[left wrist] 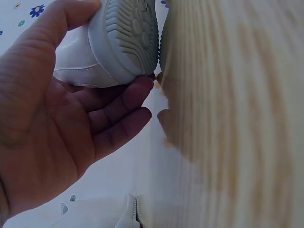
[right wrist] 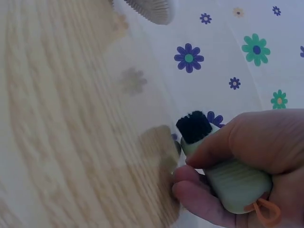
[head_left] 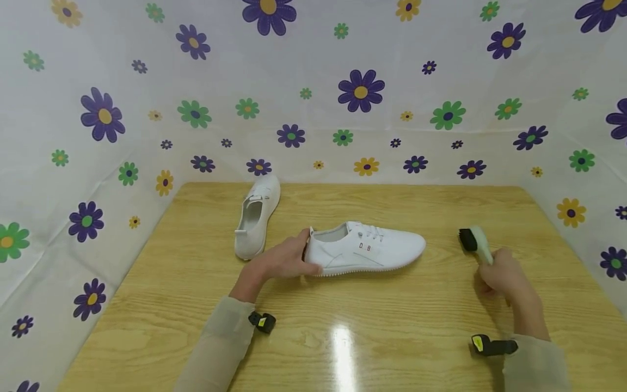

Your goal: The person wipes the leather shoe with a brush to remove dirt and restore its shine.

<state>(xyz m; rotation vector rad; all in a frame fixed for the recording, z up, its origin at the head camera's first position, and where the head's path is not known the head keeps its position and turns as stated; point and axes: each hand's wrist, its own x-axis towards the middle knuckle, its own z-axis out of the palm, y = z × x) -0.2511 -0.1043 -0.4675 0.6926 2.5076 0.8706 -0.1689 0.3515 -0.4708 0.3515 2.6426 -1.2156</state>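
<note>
My left hand [head_left: 286,257] grips the heel of a white lace-up shoe [head_left: 387,250], thumb on the near side. Small red letters mark its side, and the toe points right. In the left wrist view the ridged grey sole [left wrist: 130,38] shows close to the tabletop; whether it touches is hard to tell. On the right, my right hand [head_left: 504,275] holds a pale green brush [head_left: 482,242] by its handle, black bristles facing left. An orange loop [right wrist: 266,211] hangs from the handle's end. The brush is apart from the shoe.
A second white shoe [head_left: 257,218] stands at the back left of the wooden table [head_left: 392,316], toe toward the back. A white cloth [head_left: 313,65] printed with flowers surrounds the table's back and sides. Both wrists carry small black cameras.
</note>
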